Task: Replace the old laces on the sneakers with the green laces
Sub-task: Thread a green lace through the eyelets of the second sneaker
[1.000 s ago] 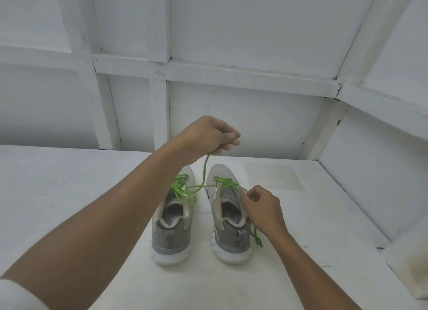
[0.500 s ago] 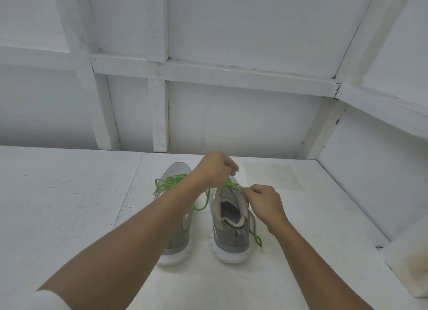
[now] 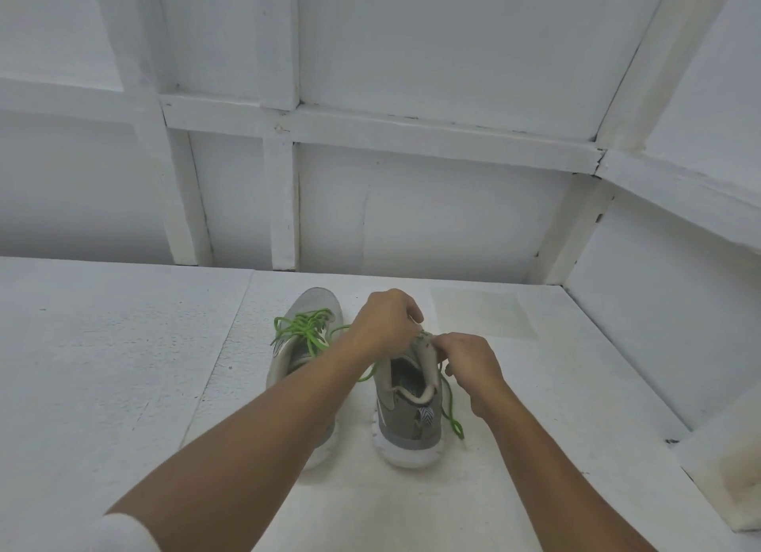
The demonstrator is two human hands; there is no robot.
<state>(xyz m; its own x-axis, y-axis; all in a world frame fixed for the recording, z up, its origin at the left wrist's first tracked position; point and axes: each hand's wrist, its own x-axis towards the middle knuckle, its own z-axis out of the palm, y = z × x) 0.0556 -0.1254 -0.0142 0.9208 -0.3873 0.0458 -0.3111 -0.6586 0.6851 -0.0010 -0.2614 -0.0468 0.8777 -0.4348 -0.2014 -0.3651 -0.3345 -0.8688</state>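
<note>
right sneaker (image 3: 405, 424): heel nearest, on the bench (image 3: 103, 366); green lace (image 3: 451, 411) trails down its right side.
right hand (image 3: 469, 362): pinches that lace beside the tongue (image 3: 420, 345).
left hand (image 3: 385, 323): fingers curled on the lace at the tongue.
left sneaker (image 3: 317, 308): just beside, loosely green-laced.
step: probably the top eyelets.
next: even the slack, feed the ends.

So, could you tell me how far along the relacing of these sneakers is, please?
Done: the left-hand sneaker carries a green lace, threaded but loose and untied. In hand: the left hand seems to pinch the second green lace at the top eyelets of the right-hand sneaker while the right hand grips its upper; one end dangles beside the heel. Left: finishing those eyelets and, probably, tying both.
</note>
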